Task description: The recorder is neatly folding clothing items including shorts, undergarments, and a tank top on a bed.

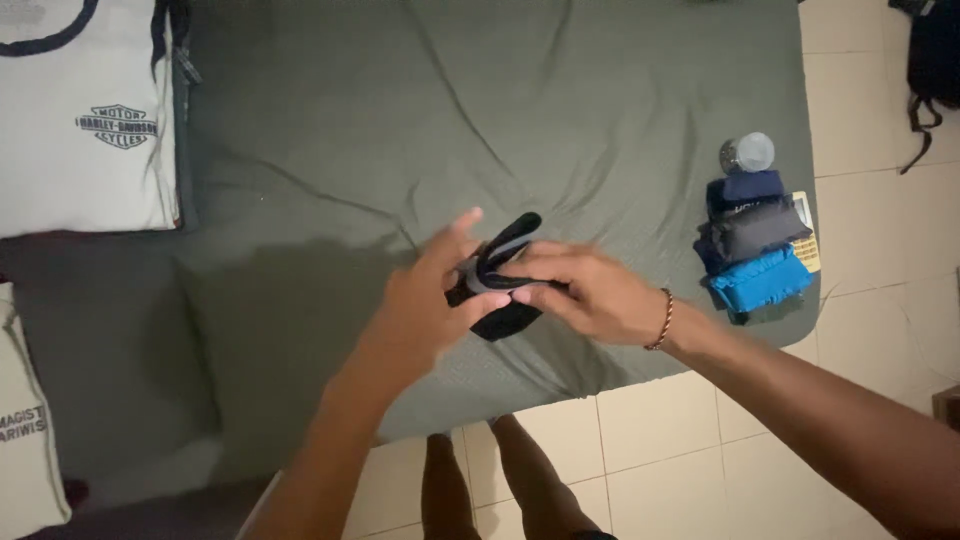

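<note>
While three folded garments [752, 245] already sit stacked at the bed's [330, 150] right edge, my left hand [425, 300] and right hand [585, 290] both clasp a half-rolled black garment [500, 280] above the sheet, its fold unfinished.

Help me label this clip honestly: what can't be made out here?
Head view only:
- Dark garment: its kind is unclear, bunched and covered by the left hand and right hand.
- White shirt: cut off by the top and left edges.
- Backpack: cropped at the right corner.
- Fingers: motion-blurred.
</note>
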